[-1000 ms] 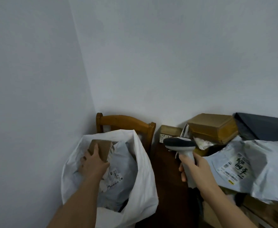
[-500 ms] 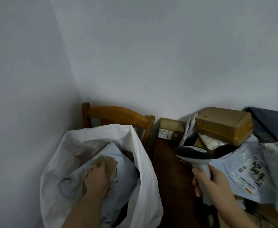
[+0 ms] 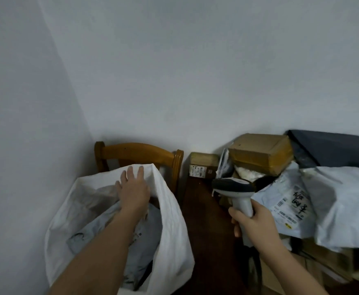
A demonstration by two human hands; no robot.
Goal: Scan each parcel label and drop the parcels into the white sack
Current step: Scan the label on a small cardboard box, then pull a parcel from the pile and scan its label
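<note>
Left hand [image 3: 133, 191] spread flat over the mouth of the white sack [image 3: 170, 226], fingers straight and apart, holding nothing, fingertips against the sack's far rim. Right hand [image 3: 257, 225] wrapped around the grip of a grey handheld scanner [image 3: 235, 188], dark-capped head aimed left over the dark wooden table [image 3: 204, 220]. Inside the sack, grey plastic mailers [image 3: 129, 248] piled loosely, part of a printed label just visible beside the forearm. Behind the sack, the curved back of a wooden chair [image 3: 136, 152] set into the corner of the room. To the right, more parcels heaped against the wall: a small cardboard box [image 3: 202, 165] with a label on its front, a larger taped cardboard box [image 3: 261, 151] on top of the heap, a pale mailer [image 3: 287, 207] with a barcode label and handwritten black characters just beside the scanner hand, another pale mailer [image 3: 348, 207] further right, and a dark bag [image 3: 333, 146] at the back.
</note>
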